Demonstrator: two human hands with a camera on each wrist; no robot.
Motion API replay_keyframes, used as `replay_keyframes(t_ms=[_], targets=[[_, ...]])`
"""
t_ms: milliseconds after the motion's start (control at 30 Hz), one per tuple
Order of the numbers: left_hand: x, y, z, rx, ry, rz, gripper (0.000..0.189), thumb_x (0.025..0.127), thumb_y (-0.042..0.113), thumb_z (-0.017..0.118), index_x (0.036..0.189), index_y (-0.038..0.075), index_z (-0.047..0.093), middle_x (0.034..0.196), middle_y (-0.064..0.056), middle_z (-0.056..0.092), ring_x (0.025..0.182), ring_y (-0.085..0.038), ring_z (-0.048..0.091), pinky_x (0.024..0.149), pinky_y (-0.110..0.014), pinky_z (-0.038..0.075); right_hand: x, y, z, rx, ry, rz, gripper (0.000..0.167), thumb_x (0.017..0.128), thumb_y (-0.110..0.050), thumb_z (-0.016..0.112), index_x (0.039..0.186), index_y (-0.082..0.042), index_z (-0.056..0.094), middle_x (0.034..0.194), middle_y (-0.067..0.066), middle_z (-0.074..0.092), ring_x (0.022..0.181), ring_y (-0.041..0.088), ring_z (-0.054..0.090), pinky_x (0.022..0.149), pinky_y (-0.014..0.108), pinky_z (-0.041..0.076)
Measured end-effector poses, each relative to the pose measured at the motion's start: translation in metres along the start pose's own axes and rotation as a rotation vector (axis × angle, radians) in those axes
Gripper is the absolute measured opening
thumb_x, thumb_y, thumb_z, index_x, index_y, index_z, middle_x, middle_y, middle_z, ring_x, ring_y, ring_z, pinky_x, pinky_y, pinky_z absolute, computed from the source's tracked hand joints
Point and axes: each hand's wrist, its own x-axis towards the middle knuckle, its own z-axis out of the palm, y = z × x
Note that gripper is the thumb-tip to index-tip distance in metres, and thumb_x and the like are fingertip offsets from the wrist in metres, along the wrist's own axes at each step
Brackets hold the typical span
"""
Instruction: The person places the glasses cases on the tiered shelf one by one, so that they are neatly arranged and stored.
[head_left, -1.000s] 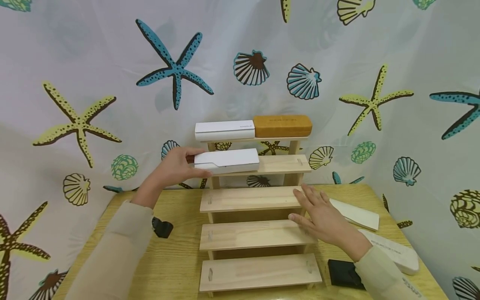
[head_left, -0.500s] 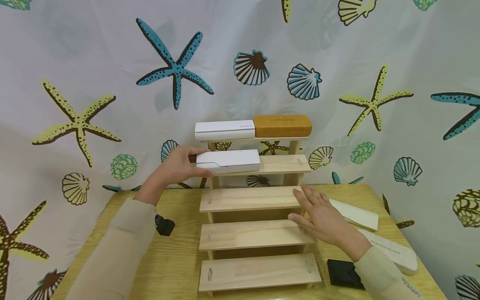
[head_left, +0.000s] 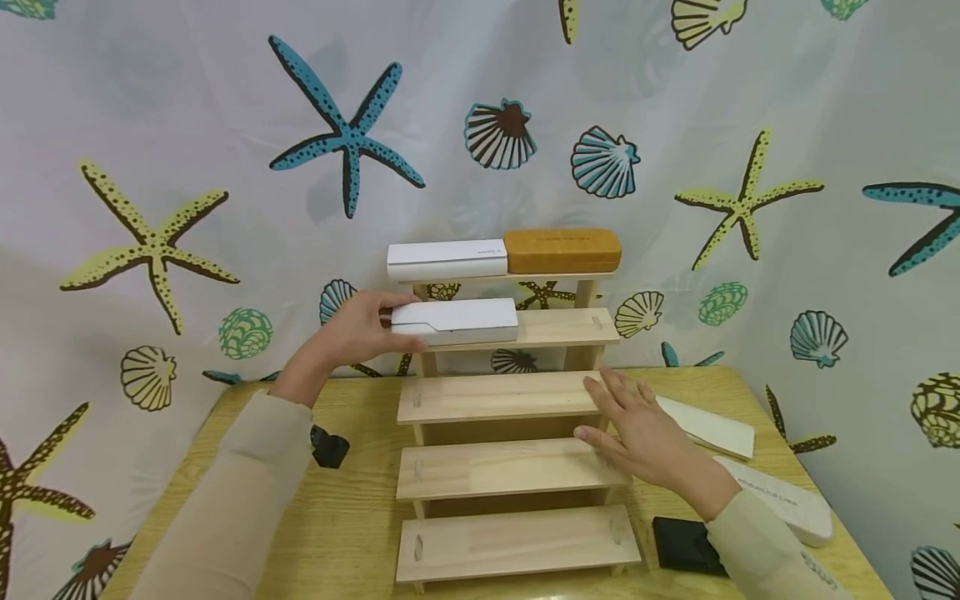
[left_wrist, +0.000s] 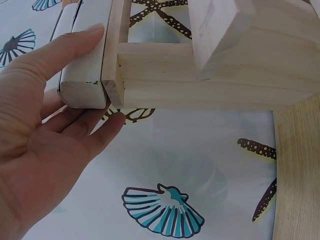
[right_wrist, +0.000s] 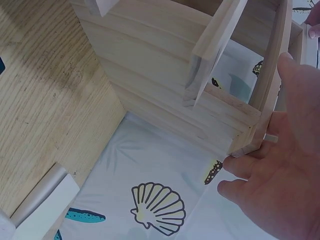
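One white case [head_left: 454, 322] is pinched by L hand [head_left: 358, 332] on 2nd-from-top shelf [head_left: 566, 326]; wooden stand [head_left: 517, 540] is touched by R hand [head_left: 636, 429], uncurled.

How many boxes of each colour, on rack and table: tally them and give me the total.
White or off-white: 4 (top box, held box, flat box, rounded box)
Orange box: 1
Black box, partly hidden: 1
Total: 6
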Motion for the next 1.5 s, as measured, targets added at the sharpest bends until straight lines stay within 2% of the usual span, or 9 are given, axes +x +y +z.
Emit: replay_keyframes(t_ms=[267, 467, 633, 833, 933, 1100, 1267, 1367, 1500], targets=[[-0.002, -0.005, 0.003, -0.044, 0.024, 0.028, 0.072, 0.088, 0.018, 0.087, 0.149, -0.003, 0.056, 0.138, -0.025, 0.063, 0.114, -0.035, 0.067, 0.087, -0.035, 0.058, -0.001, -0.003, -0.003, -0.013, 0.004, -0.006, 0.077, 0.107, -0.047, 0.058, 0.165, -0.003, 0.032, 0.172, 0.028, 0.024, 0.157, 0.050, 0.027, 0.125, 0.071, 0.022], [-0.003, -0.006, 0.006, -0.065, 0.056, 0.032, 0.070, 0.087, 0.019, 0.088, 0.148, 0.000, 0.059, 0.138, -0.022, 0.064, 0.112, -0.032, 0.066, 0.088, -0.032, 0.057, -0.001, -0.002, -0.003, -0.013, 0.003, -0.003, 0.077, 0.107, -0.048, 0.058, 0.165, -0.003, 0.032, 0.172, 0.027, 0.023, 0.157, 0.050, 0.027, 0.125, 0.071, 0.022], [-0.006, -0.006, 0.007, -0.083, 0.071, 0.030, 0.072, 0.089, 0.022, 0.087, 0.150, 0.000, 0.057, 0.145, -0.022, 0.062, 0.119, -0.035, 0.066, 0.099, -0.044, 0.058, -0.001, -0.001, -0.001, -0.005, -0.002, 0.001, 0.079, 0.107, -0.049, 0.058, 0.165, -0.004, 0.031, 0.172, 0.027, 0.021, 0.158, 0.050, 0.025, 0.125, 0.071, 0.021], [-0.024, -0.006, 0.006, -0.006, 0.149, 0.067, 0.073, 0.101, 0.033, 0.072, 0.158, -0.002, 0.044, 0.157, -0.025, 0.052, 0.143, -0.042, 0.053, 0.118, -0.055, 0.045, 0.000, 0.000, -0.001, 0.003, -0.017, 0.012, 0.081, 0.106, -0.051, 0.057, 0.166, -0.004, 0.029, 0.173, 0.026, 0.019, 0.160, 0.048, 0.021, 0.127, 0.070, 0.018], [-0.038, -0.007, 0.009, 0.061, 0.217, 0.088, 0.071, 0.105, 0.033, 0.066, 0.160, -0.002, 0.039, 0.157, -0.026, 0.051, 0.146, -0.043, 0.049, 0.119, -0.060, 0.042, 0.000, 0.000, -0.001, 0.000, -0.011, 0.006, 0.080, 0.107, -0.050, 0.057, 0.166, -0.004, 0.030, 0.173, 0.027, 0.020, 0.160, 0.048, 0.022, 0.126, 0.070, 0.019], [-0.060, -0.009, 0.028, 0.219, 0.290, 0.096, 0.068, 0.109, 0.033, 0.058, 0.160, -0.007, 0.036, 0.157, -0.031, 0.048, 0.147, -0.050, 0.044, 0.119, -0.065, 0.039, 0.000, 0.002, -0.001, -0.003, -0.006, -0.004, 0.078, 0.107, -0.050, 0.056, 0.165, -0.003, 0.031, 0.172, 0.028, 0.022, 0.159, 0.049, 0.024, 0.125, 0.071, 0.020], [-0.077, -0.005, 0.055, 0.385, 0.325, 0.101, 0.067, 0.110, 0.037, 0.056, 0.154, -0.011, 0.042, 0.155, -0.035, 0.048, 0.145, -0.054, 0.045, 0.120, -0.066, 0.038, 0.003, 0.006, -0.002, -0.004, -0.018, -0.005, 0.079, 0.107, -0.050, 0.056, 0.166, -0.004, 0.030, 0.173, 0.027, 0.021, 0.159, 0.048, 0.023, 0.126, 0.070, 0.020], [-0.085, 0.000, 0.073, 0.472, 0.309, 0.064, 0.072, 0.109, 0.045, 0.054, 0.153, -0.011, 0.045, 0.153, -0.036, 0.050, 0.146, -0.057, 0.043, 0.121, -0.067, 0.035, 0.005, 0.009, -0.002, -0.003, -0.024, -0.005, 0.080, 0.107, -0.050, 0.057, 0.166, -0.004, 0.029, 0.173, 0.027, 0.020, 0.160, 0.048, 0.022, 0.127, 0.069, 0.019], [-0.091, 0.008, 0.095, 0.529, 0.256, 0.017, 0.079, 0.107, 0.054, 0.053, 0.154, -0.008, 0.045, 0.155, -0.035, 0.049, 0.149, -0.056, 0.038, 0.125, -0.065, 0.029, 0.009, 0.013, -0.002, -0.007, -0.022, -0.016, 0.079, 0.108, -0.050, 0.055, 0.166, -0.005, 0.029, 0.173, 0.027, 0.021, 0.159, 0.049, 0.023, 0.126, 0.070, 0.020]])
